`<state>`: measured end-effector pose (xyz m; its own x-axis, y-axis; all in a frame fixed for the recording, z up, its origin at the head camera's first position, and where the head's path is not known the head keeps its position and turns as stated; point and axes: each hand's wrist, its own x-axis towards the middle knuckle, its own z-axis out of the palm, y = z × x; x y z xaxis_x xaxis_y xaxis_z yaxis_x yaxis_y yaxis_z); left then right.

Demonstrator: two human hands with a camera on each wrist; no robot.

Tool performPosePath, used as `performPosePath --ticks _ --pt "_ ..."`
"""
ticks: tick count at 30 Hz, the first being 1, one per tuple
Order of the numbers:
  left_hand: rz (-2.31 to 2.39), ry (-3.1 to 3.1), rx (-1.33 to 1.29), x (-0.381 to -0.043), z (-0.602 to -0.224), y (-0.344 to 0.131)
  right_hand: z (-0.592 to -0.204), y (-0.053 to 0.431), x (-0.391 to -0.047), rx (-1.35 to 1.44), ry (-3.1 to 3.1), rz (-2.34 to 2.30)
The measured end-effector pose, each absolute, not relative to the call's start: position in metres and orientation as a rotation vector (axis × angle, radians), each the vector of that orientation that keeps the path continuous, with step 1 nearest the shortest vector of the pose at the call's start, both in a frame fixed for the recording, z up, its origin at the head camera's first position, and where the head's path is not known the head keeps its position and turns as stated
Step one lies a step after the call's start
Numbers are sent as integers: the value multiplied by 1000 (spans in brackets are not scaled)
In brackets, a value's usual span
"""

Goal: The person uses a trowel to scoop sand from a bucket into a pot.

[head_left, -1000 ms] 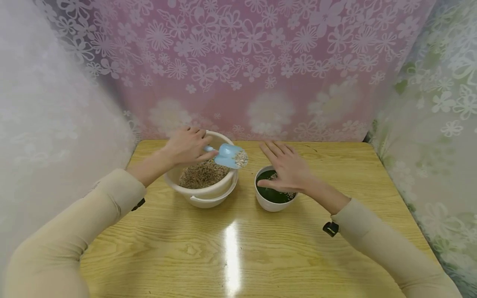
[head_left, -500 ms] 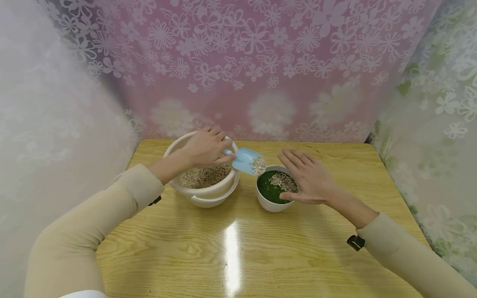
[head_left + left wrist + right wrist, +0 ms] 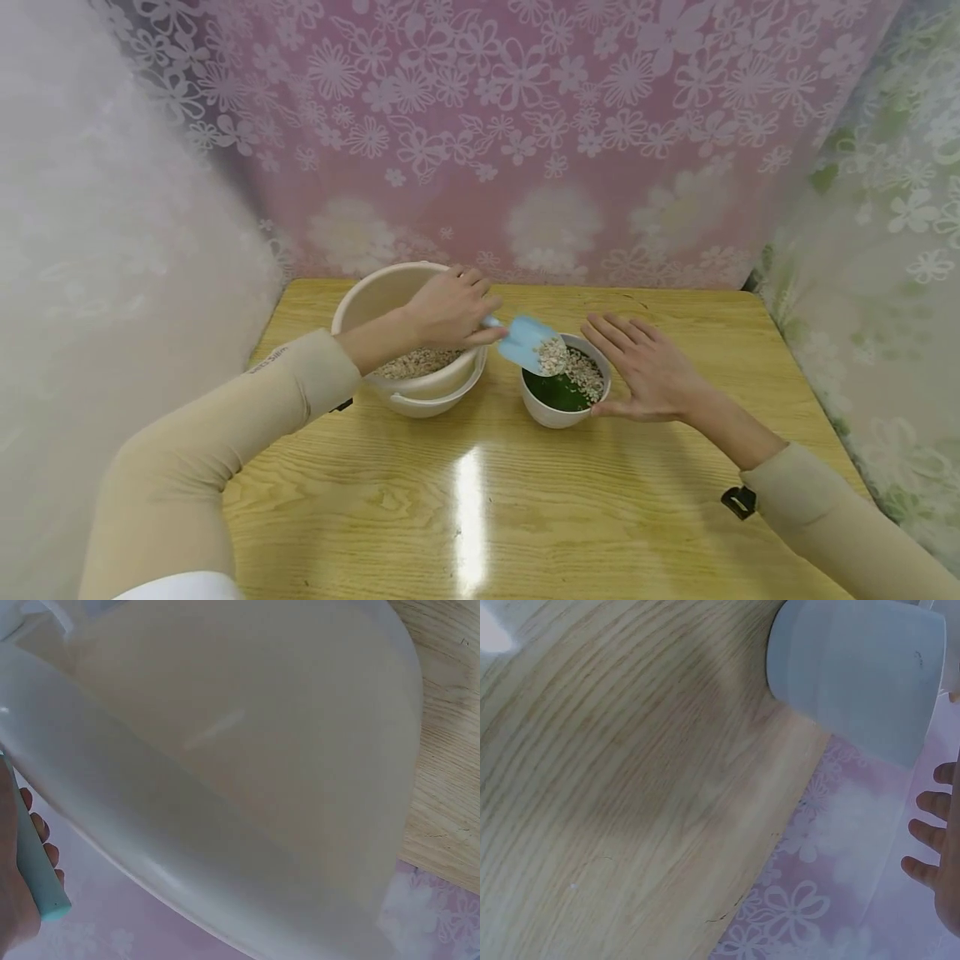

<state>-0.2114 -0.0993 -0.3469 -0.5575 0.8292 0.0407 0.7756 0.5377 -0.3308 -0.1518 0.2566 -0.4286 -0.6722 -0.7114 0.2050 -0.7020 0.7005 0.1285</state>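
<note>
My left hand (image 3: 453, 308) grips the handle of a light blue scoop (image 3: 519, 340), which carries pale gravel and reaches over the near-left part of a small white pot (image 3: 551, 418). Inside the pot are something dark green and a patch of similar gravel (image 3: 583, 375). In the left wrist view, fingers wrap the scoop's handle (image 3: 37, 862) above the bucket's rim. My right hand (image 3: 648, 375) hovers with spread, straight fingers at the pot's right side. Its thumb is at the rim; whether it touches is unclear. The right wrist view shows the pot's outer wall (image 3: 855, 675) beside the fingertips (image 3: 922, 834).
A larger cream bucket (image 3: 347, 321) with gravel (image 3: 420, 362) stands left of the pot, under my left forearm. Its handle (image 3: 435, 408) hangs down in front. The wooden table (image 3: 375, 500) ends at a pink flowered curtain (image 3: 480, 167) behind.
My left hand has carried the loaded scoop rightward from above the bucket to the pot. My right hand has drawn back to the right, from over the pot to its side.
</note>
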Motion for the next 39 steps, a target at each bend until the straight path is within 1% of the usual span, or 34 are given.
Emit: performPosePath --ticks 10,26,39 --pt "415 -2617 -1410 -209 -347 -81 -437 260 -153 1070 -2748 -109" --pt "631 -2587 -1436 -209 -345 -56 -443 260 -155 1051 -2789 -104" --pt "762 -2527 -1431 -206 -351 -36 -445 261 -155 1051 -2794 -114"
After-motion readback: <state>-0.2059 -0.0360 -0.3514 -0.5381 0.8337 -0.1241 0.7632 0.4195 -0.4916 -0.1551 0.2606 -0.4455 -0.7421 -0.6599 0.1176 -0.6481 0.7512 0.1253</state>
